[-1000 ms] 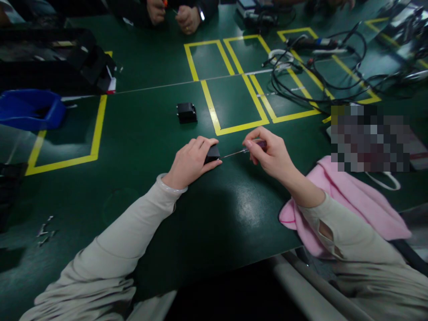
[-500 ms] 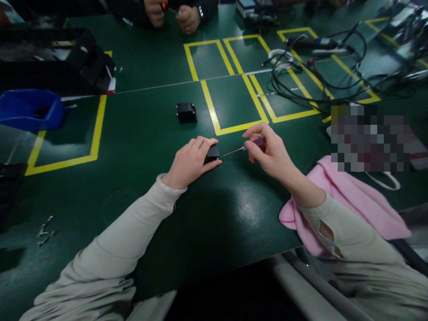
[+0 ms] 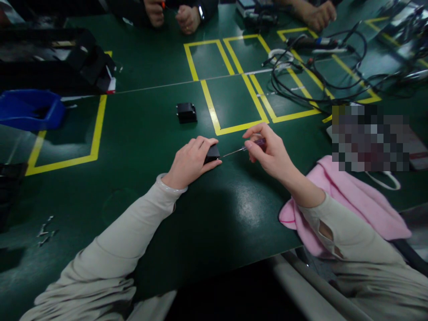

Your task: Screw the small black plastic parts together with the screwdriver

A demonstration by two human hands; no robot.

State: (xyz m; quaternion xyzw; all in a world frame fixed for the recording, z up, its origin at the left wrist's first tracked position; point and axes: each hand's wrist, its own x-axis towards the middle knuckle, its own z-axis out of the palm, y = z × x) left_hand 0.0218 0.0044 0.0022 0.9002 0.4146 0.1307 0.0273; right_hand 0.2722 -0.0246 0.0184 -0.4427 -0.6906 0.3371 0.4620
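My left hand (image 3: 190,162) is closed around a small black block (image 3: 213,153) on the green table, fingers over its top and thumb along its near side. In my right hand (image 3: 267,147) is a screwdriver (image 3: 259,143) with a dark reddish handle. Its thin shaft points left, and the tip is at or just short of the block's right end, near a small shiny spot. Beyond my left hand lies a second black block (image 3: 187,113), with small shiny screw ends on its left side.
Yellow tape outlines mark the table (image 3: 214,232). Black cables (image 3: 321,84) lie coiled at the far right, a pink cloth (image 3: 354,200) near my right forearm. On the left are a blue bin (image 3: 31,109) and loose screws (image 3: 45,232). Co-workers' hands (image 3: 187,20) are across the table.
The screwdriver tip has shifted slightly right, away from the block's end. My left hand and the block have stayed put. Another person's hand has come in at the top right.
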